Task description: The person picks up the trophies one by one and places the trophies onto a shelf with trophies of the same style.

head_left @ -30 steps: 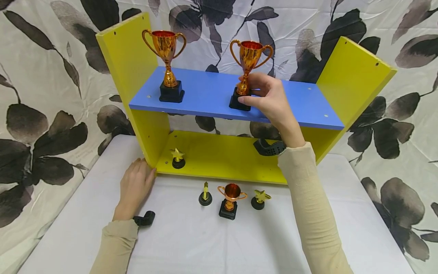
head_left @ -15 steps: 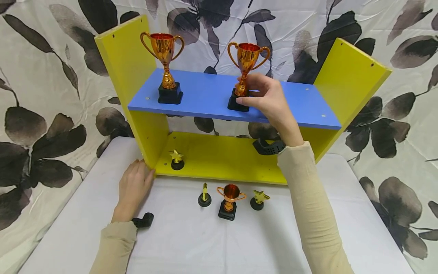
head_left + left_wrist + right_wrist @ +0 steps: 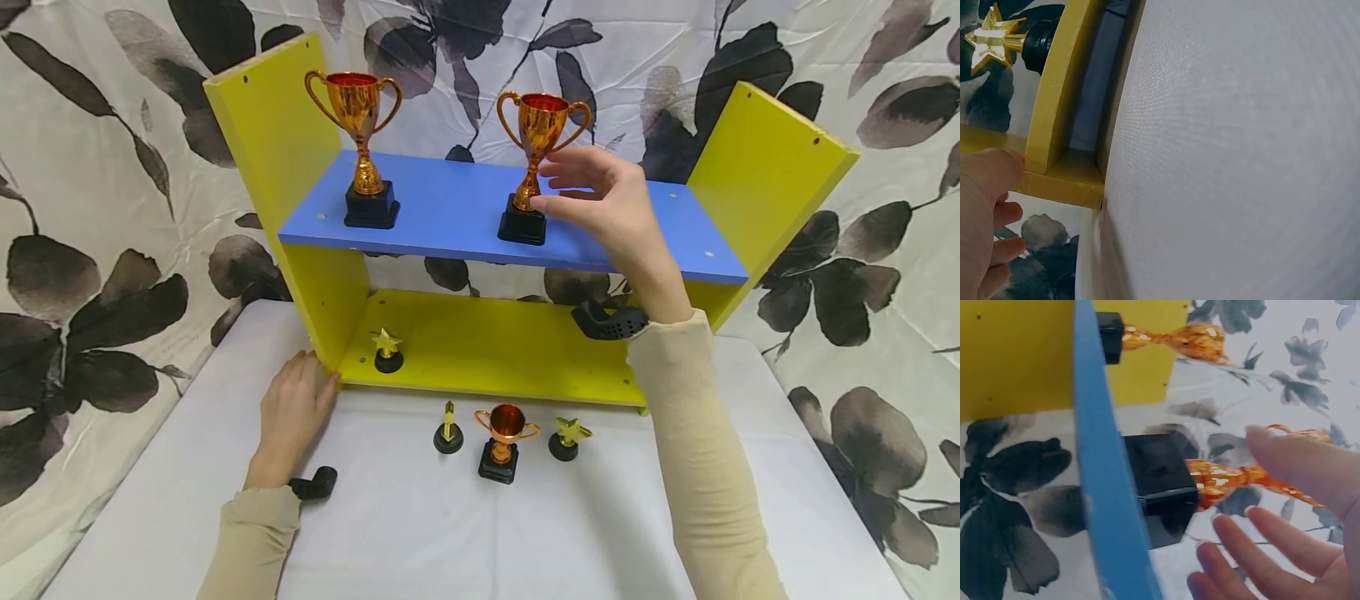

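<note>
On the blue shelf board point(image 3: 450, 204) a tall gold trophy cup point(image 3: 540, 133) stands upright on its black base. Beside its stem is my right hand point(image 3: 618, 204), its thumb and fingers spread apart; in the right wrist view the fingers point(image 3: 1279, 540) hang loosely near the trophy stem point(image 3: 1213, 481), not closed round it. Further left on that board is a second tall gold trophy cup point(image 3: 356, 108). My left hand point(image 3: 296, 408) rests on the table against the lower left corner of the yellow side panel point(image 3: 281, 142), its thumb point(image 3: 1007, 165) touching the yellow edge in the left wrist view.
A small gold star trophy point(image 3: 387, 346) stands on the yellow lower board point(image 3: 487, 342). In front, on the white table point(image 3: 420, 533), are a star trophy seen edge-on point(image 3: 448, 429), a small copper-coloured cup point(image 3: 506, 429) and another star trophy point(image 3: 572, 433). Flowered cloth point(image 3: 900, 292) hangs behind.
My right hand has let go of the tall trophy and drawn slightly to the right, fingers opening. The trophy stays standing on the blue board. My left hand keeps its place.
</note>
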`<state>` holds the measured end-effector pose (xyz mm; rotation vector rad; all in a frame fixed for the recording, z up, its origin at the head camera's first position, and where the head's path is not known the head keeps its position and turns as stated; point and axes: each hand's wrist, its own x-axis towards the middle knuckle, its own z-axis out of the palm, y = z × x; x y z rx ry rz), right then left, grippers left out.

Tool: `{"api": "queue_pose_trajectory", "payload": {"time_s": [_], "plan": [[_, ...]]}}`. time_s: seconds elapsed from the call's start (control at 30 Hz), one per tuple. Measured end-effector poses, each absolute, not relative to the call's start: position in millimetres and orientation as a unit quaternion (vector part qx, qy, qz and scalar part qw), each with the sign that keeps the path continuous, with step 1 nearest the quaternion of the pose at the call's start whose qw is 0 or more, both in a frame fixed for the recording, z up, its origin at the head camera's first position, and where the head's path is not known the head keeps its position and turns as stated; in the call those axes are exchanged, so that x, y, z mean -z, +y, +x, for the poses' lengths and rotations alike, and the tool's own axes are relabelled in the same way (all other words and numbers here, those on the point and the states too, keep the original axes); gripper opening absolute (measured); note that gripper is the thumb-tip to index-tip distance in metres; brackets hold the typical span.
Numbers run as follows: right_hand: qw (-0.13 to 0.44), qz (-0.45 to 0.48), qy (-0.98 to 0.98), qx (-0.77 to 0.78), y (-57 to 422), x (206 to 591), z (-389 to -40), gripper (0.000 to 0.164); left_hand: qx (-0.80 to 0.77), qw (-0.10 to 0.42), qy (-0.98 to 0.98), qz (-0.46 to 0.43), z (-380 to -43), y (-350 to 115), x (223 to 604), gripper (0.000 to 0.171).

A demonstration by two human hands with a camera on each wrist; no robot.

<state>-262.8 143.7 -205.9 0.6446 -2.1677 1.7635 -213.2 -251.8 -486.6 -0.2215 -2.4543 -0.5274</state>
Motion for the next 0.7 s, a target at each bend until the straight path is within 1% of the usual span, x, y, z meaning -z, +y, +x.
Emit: {"api": "queue_pose_trajectory", "payload": {"time_s": [0.17,0.37,0.47,0.7], "plan": [[0.139,0.215,-0.758,-0.600,152,205,-256,0.047,0.202,0.305,-0.927,-0.082,-213,-252,487,0.040],[0.109,0.208,-0.796,-0.559,154,212,-257,0.053,0.202,0.304,-0.928,-0.081,-213,-251,487,0.038],[0.111,0.211,-0.816,-0.527,151,215,-260,0.055,0.204,0.302,-0.928,-0.081,-213,-251,487,0.038],[0.117,0.209,-0.823,-0.515,148,220,-268,0.046,0.207,0.300,-0.927,-0.082,-213,-251,487,0.039]]}}
